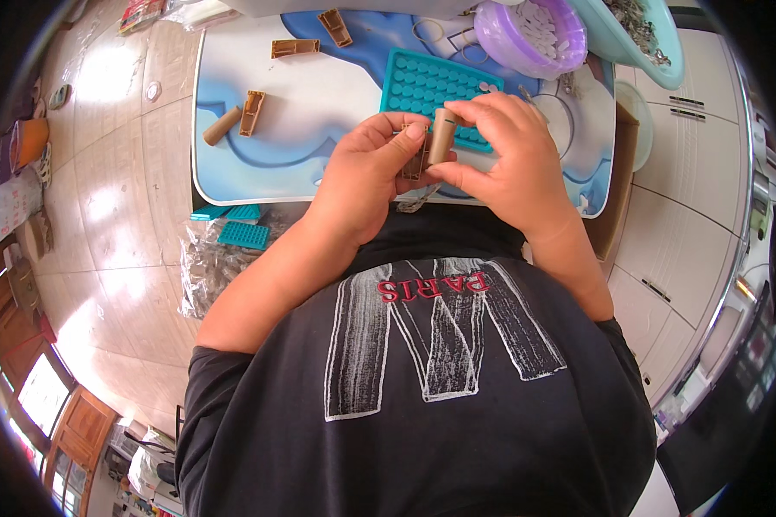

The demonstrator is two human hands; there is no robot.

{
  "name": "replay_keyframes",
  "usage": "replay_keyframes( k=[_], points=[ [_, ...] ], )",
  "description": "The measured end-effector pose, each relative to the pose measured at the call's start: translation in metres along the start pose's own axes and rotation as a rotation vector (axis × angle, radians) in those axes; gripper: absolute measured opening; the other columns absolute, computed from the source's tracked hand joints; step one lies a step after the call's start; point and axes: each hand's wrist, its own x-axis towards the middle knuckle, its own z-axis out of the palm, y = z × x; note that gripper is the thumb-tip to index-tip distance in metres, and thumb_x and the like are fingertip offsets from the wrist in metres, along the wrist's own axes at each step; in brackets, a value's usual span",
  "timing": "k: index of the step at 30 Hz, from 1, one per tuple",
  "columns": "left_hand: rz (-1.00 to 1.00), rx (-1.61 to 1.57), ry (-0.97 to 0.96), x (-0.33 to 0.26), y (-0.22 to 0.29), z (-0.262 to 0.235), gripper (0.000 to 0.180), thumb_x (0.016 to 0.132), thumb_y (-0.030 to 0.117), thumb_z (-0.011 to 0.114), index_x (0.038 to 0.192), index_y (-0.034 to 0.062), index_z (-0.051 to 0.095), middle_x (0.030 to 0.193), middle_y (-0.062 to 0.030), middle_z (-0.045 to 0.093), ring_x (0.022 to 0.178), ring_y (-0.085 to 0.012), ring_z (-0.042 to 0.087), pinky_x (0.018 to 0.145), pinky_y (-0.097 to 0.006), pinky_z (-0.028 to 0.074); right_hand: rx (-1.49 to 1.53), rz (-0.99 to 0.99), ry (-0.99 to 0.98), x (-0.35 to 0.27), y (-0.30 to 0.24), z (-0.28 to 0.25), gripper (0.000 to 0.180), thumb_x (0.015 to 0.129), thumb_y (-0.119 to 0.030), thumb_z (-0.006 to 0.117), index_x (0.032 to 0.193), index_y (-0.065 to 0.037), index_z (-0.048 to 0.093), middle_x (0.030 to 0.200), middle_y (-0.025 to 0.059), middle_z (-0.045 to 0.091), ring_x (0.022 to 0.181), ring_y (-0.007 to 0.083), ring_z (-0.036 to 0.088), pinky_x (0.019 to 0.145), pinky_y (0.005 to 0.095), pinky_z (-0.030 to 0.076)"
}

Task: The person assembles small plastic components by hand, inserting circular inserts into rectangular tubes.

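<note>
Over the near edge of the table, my left hand (353, 177) is closed on a brown plastic half-shell (412, 162), its ribbed hollow inside facing up. My right hand (522, 155) grips a smooth tan half-shell (442, 138) between thumb and fingers. The two pieces are held side by side, close together; whether they touch I cannot tell. Just beyond them lies a teal tray (405, 82) with rows of round cups, partly covered by my hands. Some small pale pink pieces (489, 88) rest at its right side.
On the blue and white table (336, 95) lie further half-shells: a hollow one (252, 114) beside a tan one (222, 126), and two more (295, 48) farther back. A purple bowl (490, 34) of white pieces and a teal basin (674, 65) of metal-looking parts stand back right.
</note>
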Motion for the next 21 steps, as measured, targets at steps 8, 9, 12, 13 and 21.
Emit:
replay_keyframes(
  k=[8, 9, 12, 13, 21],
  points=[
    [-0.011, -0.047, -0.042, 0.0, 0.002, -0.001, 0.043, 0.098, 0.038, 0.037, 0.111, -0.0005, 0.051, 0.1, -0.0119, 0.06, 0.09, -0.0205, 0.062, 0.076, -0.032, 0.053, 0.285, 0.024, 0.045, -0.005, -0.001, 0.022, 0.056, 0.06, -0.025, 0.079, 0.109, -0.009, 0.059, 0.107, 0.0096, 0.057, 0.098, 0.0292, 0.054, 0.087, 0.0384, 0.041],
    [-0.005, -0.045, -0.041, 0.0, 0.002, -0.001, 0.045, 0.098, 0.039, 0.035, 0.112, -0.0008, 0.051, 0.101, -0.0121, 0.059, 0.091, -0.0211, 0.062, 0.077, -0.033, 0.053, 0.294, 0.019, 0.067, -0.005, -0.001, 0.025, 0.057, 0.059, -0.024, 0.08, 0.11, -0.009, 0.059, 0.107, 0.0095, 0.058, 0.098, 0.0291, 0.054, 0.086, 0.0386, 0.041],
    [0.019, -0.039, -0.036, 0.0, 0.001, 0.0, 0.048, 0.098, 0.04, 0.034, 0.114, -0.0012, 0.051, 0.102, -0.0124, 0.059, 0.092, -0.022, 0.062, 0.078, -0.034, 0.053, 0.307, 0.007, 0.089, -0.004, 0.0, 0.027, 0.057, 0.058, -0.021, 0.08, 0.11, -0.009, 0.059, 0.106, 0.0093, 0.059, 0.096, 0.0289, 0.055, 0.086, 0.0389, 0.042],
    [0.034, -0.034, -0.034, 0.0, 0.001, 0.001, 0.049, 0.098, 0.041, 0.033, 0.115, -0.0013, 0.05, 0.103, -0.0124, 0.058, 0.092, -0.0223, 0.062, 0.079, -0.034, 0.053, 0.312, 0.0, 0.089, -0.003, 0.0, 0.028, 0.058, 0.058, -0.02, 0.08, 0.111, -0.009, 0.059, 0.106, 0.0091, 0.059, 0.096, 0.0289, 0.056, 0.086, 0.0389, 0.042],
    [0.03, -0.023, -0.033, -0.002, 0.004, 0.003, 0.052, 0.1, 0.036, 0.027, 0.122, -0.0073, 0.045, 0.107, -0.0183, 0.058, 0.101, -0.0267, 0.059, 0.091, -0.037, 0.047, 0.334, 0.021, 0.082, -0.005, 0.002, 0.029, 0.058, 0.059, -0.018, 0.08, 0.111, -0.007, 0.057, 0.107, 0.0101, 0.059, 0.096, 0.029, 0.056, 0.084, 0.0384, 0.044]
  ],
)
